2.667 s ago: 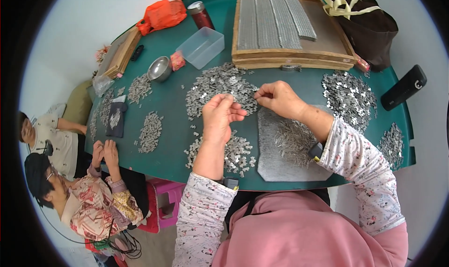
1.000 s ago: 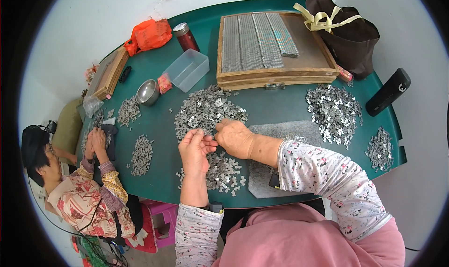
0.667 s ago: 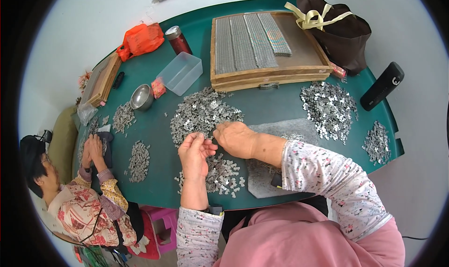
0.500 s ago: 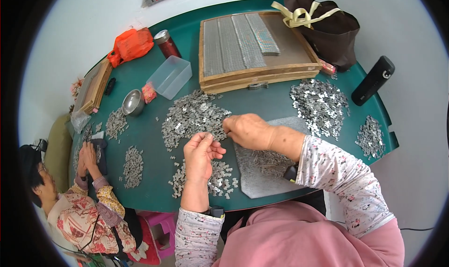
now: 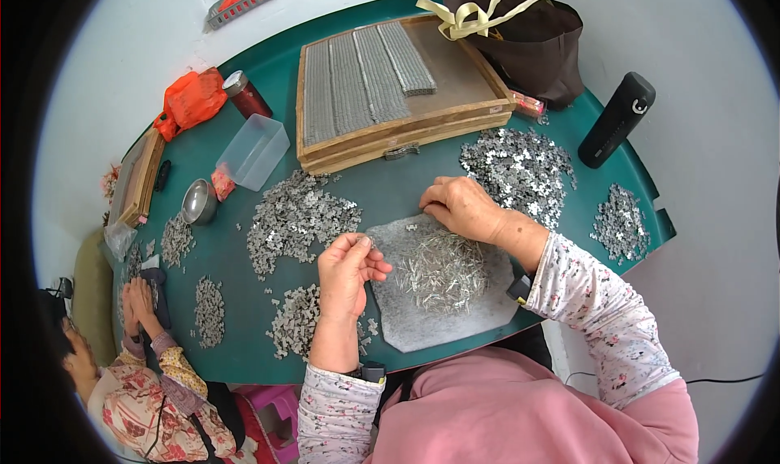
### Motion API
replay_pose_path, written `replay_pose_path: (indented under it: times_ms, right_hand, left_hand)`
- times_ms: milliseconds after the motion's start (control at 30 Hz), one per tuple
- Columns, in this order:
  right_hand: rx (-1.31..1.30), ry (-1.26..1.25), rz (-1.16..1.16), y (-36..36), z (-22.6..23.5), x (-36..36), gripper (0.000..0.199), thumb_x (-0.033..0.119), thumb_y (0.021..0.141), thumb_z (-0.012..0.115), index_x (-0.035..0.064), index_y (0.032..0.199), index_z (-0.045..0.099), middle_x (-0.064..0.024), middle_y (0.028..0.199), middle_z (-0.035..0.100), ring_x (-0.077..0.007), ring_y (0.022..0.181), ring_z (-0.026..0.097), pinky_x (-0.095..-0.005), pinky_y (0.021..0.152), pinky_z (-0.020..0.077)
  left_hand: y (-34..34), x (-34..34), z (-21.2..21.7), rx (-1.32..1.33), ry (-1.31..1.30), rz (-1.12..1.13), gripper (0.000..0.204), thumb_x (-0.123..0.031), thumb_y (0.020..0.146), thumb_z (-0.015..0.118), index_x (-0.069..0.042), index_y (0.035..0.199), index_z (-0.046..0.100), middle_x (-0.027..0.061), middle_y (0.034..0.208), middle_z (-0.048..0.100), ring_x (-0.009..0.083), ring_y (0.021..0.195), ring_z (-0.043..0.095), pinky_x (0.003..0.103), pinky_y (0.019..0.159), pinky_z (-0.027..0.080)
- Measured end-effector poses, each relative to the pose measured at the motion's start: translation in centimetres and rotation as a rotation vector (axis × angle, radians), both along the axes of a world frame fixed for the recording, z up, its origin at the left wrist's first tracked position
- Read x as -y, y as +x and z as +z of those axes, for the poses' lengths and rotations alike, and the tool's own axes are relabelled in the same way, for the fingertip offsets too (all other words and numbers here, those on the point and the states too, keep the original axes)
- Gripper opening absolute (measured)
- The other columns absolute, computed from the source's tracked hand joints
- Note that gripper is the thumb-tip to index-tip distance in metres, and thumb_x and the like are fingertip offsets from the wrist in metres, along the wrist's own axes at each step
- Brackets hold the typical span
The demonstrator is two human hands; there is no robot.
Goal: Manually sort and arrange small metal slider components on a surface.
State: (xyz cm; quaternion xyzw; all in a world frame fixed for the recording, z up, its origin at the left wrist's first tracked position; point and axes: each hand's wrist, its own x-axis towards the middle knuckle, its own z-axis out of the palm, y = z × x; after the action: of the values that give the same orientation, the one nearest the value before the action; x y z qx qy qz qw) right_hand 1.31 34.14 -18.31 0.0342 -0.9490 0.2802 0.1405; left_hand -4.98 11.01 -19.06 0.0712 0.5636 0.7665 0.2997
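Green-topped table (image 5: 394, 189), left to right. Heap of small flat grey metal pieces (image 5: 294, 324), by the near edge; larger like heap (image 5: 296, 220) beyond it. Left hand (image 5: 345, 273): thumb and forefinger pinch a tiny grey piece (image 5: 371, 241), its long axis too small to tell; thumb points toward the far edge. Pale grey rectangular felt mat (image 5: 422, 334), near edge of table. On its middle, thin straight silver pins (image 5: 443, 277), loose, long axes crossing in every direction. Right hand (image 5: 467, 208): above the mat's far edge, thumb and forefinger tips close together, pointing left; cannot tell whether they hold anything. Bright silver heap (image 5: 520, 171), toward the right edge.
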Motion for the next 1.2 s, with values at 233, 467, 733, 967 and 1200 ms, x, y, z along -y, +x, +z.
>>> replay_pose_path:
  times_ms: [233, 467, 733, 967, 1200]
  right_hand:
    - [0.006, 0.070, 0.015, 0.2, -0.1, 2.4, 0.009, 0.012, 0.078, 0.064, 0.0066, 0.084, 0.068, -0.0116, 0.084, 0.061, -0.0312, 0.081, 0.062, -0.0408, 0.073, 0.0503]
    - [0.023, 0.278, 0.012, -0.5, -0.1, 4.0, 0.011, 0.012, 0.076, 0.066, 0.0031, 0.082, 0.063, -0.0120, 0.086, 0.059, -0.0299, 0.085, 0.061, -0.0392, 0.071, 0.0507]
    - [-0.081, 0.503, 0.189, -0.6, 0.6, 3.1, 0.016, 0.010, 0.071, 0.061, 0.0007, 0.085, 0.061, -0.0144, 0.085, 0.061, -0.0308, 0.083, 0.062, -0.0382, 0.069, 0.0516]
    - [-0.015, -0.306, 0.212, 1.6, 1.9, 5.5, 0.015, 0.008, 0.079, 0.063, 0.0020, 0.092, 0.060, -0.0140, 0.078, 0.065, -0.0267, 0.072, 0.066, -0.0373, 0.066, 0.0528]
    - [0.070, -0.766, 0.073, 1.7, 0.1, 5.4, 0.013, 0.008, 0.079, 0.065, -0.0013, 0.088, 0.062, -0.0112, 0.074, 0.067, -0.0166, 0.069, 0.066, -0.0315, 0.064, 0.0529]
  left_hand:
    - [0.3, -0.2, 0.0, 0.012, -0.006, 0.006, 0.009, -0.012, 0.090, 0.058, -0.002, 0.091, 0.058, 0.0085, 0.071, 0.062, 0.0197, 0.056, 0.064, 0.026, 0.046, 0.051]
    - [0.8, -0.2, 0.0, 0.018, -0.009, -0.008, 0.010, -0.011, 0.091, 0.058, -0.001, 0.090, 0.057, 0.0092, 0.073, 0.062, 0.0192, 0.057, 0.065, 0.025, 0.047, 0.052]
    - [1.2, -0.1, 0.2, 0.147, 0.122, -0.025, 0.012, -0.013, 0.092, 0.057, 0.000, 0.092, 0.056, 0.0102, 0.074, 0.063, 0.0209, 0.060, 0.066, 0.027, 0.048, 0.054]
    - [1.7, -0.3, 0.2, 0.068, 0.021, -0.035, 0.010, -0.010, 0.092, 0.056, 0.000, 0.093, 0.057, 0.0100, 0.075, 0.063, 0.0196, 0.059, 0.066, 0.026, 0.048, 0.054]
    - [2.3, -1.1, 0.2, 0.005, 0.007, -0.080, 0.008, -0.009, 0.092, 0.056, -0.001, 0.092, 0.057, 0.0079, 0.073, 0.063, 0.0185, 0.059, 0.065, 0.025, 0.048, 0.053]
